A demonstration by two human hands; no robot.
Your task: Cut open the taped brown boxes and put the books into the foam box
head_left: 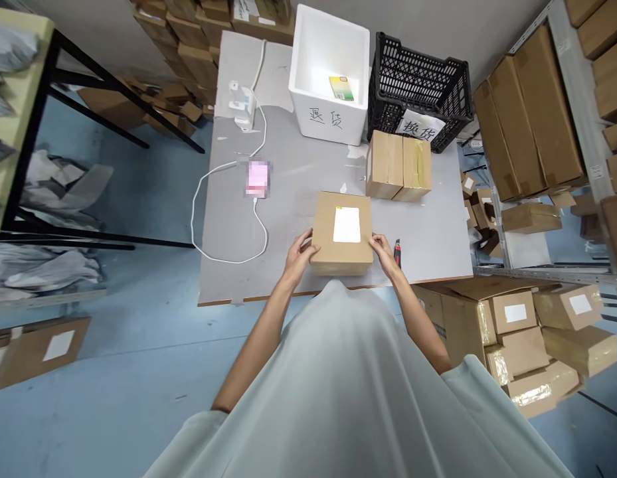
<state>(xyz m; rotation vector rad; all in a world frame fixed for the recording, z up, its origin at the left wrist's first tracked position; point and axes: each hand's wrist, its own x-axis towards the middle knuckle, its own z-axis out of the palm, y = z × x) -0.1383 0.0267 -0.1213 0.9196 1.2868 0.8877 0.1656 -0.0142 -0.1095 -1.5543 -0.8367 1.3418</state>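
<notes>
A closed cardboard box (325, 229) with a white label (347, 225) on its top sits at the front edge of the grey table, before my body. My left hand (299, 255) grips its left side, thumb near the top edge. On the opposite side, my right hand (384, 251) holds the right edge with fingers bent against the cardboard. Just right of that hand lies a red and black utility knife (398, 253). Two smaller taped boxes (385, 166) stand side by side behind the box, to the right.
At the back are a white foam bin (328, 119) with a green-yellow packet inside and a black plastic crate (420, 79). A charging phone (258, 178) and its white cable lie on the table (288, 159) at left. Below right, a large carton (452, 312) stands beside several boxes.
</notes>
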